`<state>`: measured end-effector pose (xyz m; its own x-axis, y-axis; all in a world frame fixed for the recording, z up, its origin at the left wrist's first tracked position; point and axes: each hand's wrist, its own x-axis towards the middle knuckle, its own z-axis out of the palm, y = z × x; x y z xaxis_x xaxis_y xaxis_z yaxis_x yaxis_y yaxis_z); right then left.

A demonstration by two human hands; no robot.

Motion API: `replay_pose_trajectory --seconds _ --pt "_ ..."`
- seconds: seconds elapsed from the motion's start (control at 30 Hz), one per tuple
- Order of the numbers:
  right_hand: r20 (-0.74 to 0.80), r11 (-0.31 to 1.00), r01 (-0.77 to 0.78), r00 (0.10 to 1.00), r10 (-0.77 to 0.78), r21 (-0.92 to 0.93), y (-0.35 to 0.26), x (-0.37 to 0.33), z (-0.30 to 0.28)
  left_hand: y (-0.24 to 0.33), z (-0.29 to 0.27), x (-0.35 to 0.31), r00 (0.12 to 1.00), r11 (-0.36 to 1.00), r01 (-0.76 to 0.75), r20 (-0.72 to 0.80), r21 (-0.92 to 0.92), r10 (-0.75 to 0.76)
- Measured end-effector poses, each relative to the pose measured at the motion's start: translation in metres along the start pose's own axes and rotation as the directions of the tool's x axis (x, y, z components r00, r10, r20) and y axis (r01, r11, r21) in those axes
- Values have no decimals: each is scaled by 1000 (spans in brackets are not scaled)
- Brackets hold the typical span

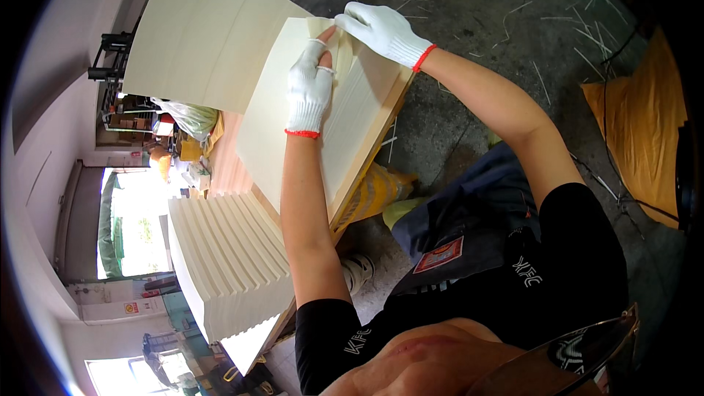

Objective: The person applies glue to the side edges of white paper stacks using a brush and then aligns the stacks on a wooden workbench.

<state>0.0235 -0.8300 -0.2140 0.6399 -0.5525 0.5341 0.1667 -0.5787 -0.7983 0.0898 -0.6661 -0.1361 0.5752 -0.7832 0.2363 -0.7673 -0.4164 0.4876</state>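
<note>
A stack of cream sheets [275, 114] lies on a wooden-edged table in front of me. My left hand [312, 86], in a white knit glove with bare thumb and index tips, is closed on the lifted edges of the upper sheets. My right hand [380, 31], in a white glove with a red cuff, pinches the sheets at their far corner. The sheets bend up slightly between the two hands, and their layered edges fan toward the right. Part of the grip is hidden behind my fingers.
A tall wavy-edged stack of cream sheets [231, 264] stands at the near left. Large pale panels [213, 29] rise beyond the table. Yellow sacks sit under the table [374, 191] and at the right [645, 132]. Thin white offcuts litter the dark floor [499, 66].
</note>
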Motion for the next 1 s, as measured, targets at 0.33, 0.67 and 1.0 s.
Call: replay_pose_trajectory --seconds 0.33,0.67,1.0 --pt "22 1000 -10 1000 11 -6 -6 0 -1 -8 0 0 996 996 -85 -14 -14 85" --pt "25 1000 -11 1000 11 -17 -2 0 -1 -17 5 5 983 984 -179 -27 -3 179" --pt "17 1000 -17 1000 18 -21 0 0 0 -19 5 4 987 987 -159 -16 -20 158"
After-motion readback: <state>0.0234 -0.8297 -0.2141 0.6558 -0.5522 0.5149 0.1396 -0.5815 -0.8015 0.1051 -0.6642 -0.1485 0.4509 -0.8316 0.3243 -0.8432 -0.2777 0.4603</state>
